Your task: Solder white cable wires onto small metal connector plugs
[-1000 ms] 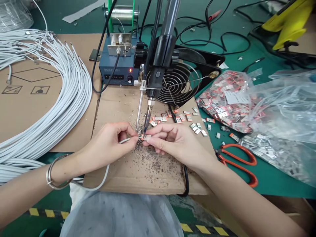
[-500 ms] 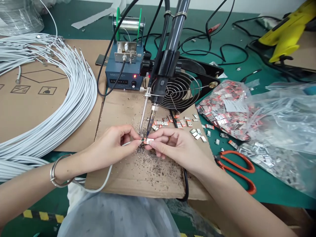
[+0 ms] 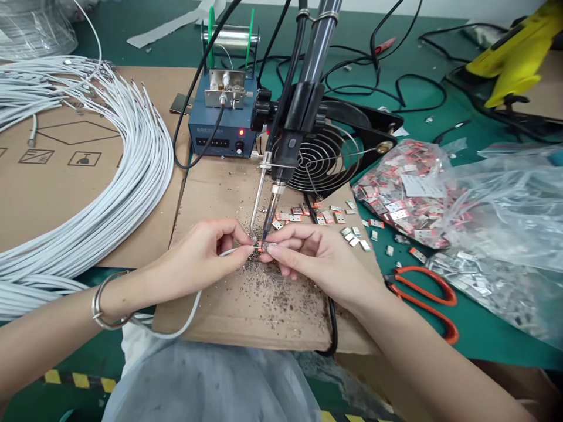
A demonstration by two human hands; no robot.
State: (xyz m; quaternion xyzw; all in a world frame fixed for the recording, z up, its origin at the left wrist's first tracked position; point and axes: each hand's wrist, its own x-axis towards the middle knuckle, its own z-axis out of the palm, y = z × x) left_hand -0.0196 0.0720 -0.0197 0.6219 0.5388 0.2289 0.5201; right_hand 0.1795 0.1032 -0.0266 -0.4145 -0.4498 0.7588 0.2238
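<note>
My left hand point(image 3: 215, 252) pinches the end of a white cable point(image 3: 192, 313) between thumb and forefinger, above the cardboard. Facing it, my right hand point(image 3: 308, 252) pinches a small USB connector point(image 3: 270, 244) with an orange part. The cable end meets the connector between my fingertips. Right at that joint stands the tip of a soldering iron point(image 3: 269, 220), fixed on a stand. A thin metal feed tube point(image 3: 257, 199) comes down beside the tip. My fingertips partly hide the joint.
A blue solder feeder point(image 3: 220, 132) and a black fan point(image 3: 325, 158) stand behind. Coiled white cables point(image 3: 145, 193) lie left. Loose connectors point(image 3: 328, 217), bagged connectors point(image 3: 409, 193) and orange-handled scissors point(image 3: 440, 293) lie right. Dark debris covers the cardboard point(image 3: 211, 328).
The connector has turned in my right fingers, so its flat metal face shows less. Both hands otherwise stay nearly in place, and the whole view has shifted slightly.
</note>
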